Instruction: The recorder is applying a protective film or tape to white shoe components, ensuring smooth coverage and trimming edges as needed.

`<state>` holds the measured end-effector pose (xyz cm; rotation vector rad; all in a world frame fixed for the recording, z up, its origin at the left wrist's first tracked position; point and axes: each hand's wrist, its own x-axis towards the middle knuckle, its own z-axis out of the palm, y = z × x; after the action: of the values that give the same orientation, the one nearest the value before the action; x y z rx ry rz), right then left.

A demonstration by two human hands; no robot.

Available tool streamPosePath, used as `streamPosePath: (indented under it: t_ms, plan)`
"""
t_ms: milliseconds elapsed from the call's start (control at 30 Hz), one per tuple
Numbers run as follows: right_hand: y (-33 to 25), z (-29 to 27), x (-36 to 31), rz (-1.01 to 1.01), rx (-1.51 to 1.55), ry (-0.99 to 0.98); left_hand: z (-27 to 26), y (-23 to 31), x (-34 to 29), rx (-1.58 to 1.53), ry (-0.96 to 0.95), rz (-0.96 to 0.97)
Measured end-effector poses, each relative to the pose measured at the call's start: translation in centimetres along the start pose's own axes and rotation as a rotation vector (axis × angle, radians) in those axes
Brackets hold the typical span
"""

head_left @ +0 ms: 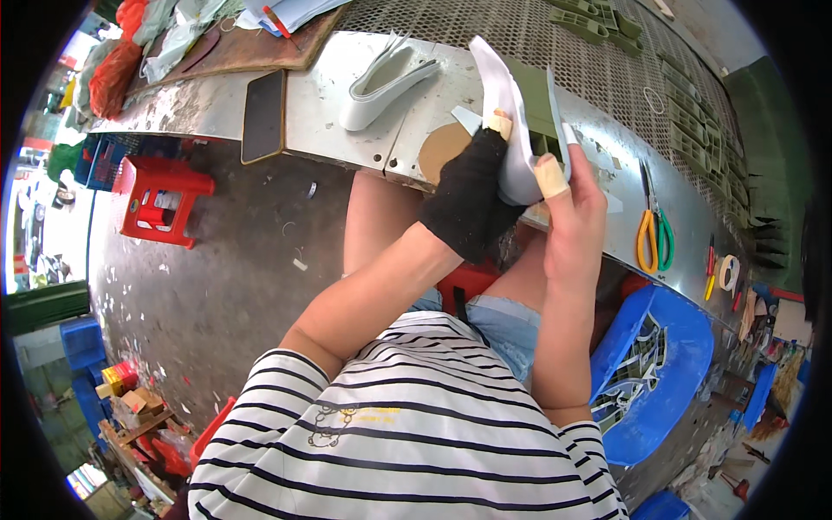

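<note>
My left hand [472,192], in a black glove that leaves the taped fingertips bare, is closed on a white bent strip-like piece [496,76]. The piece stands up in a curve, its ends pointing away from me. My right hand [579,195], bare with tape on the thumb, pinches the other side of the piece between thumb and fingers. Both hands are just above the metal table's near edge [334,130]. Beyond them stands a green block-like part [533,91], partly hidden by the piece. A round brown disc [444,149] lies left of my gloved hand.
Looped white strips [386,87] and a phone [263,116] lie to the left on the table. Scissors [647,238] with yellow and green handles lie right. Green moulded parts [698,147] rest on the mesh. A blue bin [689,364] and red stool [139,186] stand below.
</note>
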<state>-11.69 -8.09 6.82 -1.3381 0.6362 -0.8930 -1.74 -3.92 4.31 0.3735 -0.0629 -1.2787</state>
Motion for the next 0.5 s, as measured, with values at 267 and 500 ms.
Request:
streamPosePath:
  t_ms: [267, 500]
  plan:
    - [0.2, -0.4, 0.7, 0.119, 0.188, -0.063, -0.4, 0.7, -0.6, 0.597, 0.061, 0.137]
    - [0.3, -0.9, 1.1, 0.105, 0.222, -0.04, 0.9, 0.5, -1.5, 0.394, 0.059, 0.136]
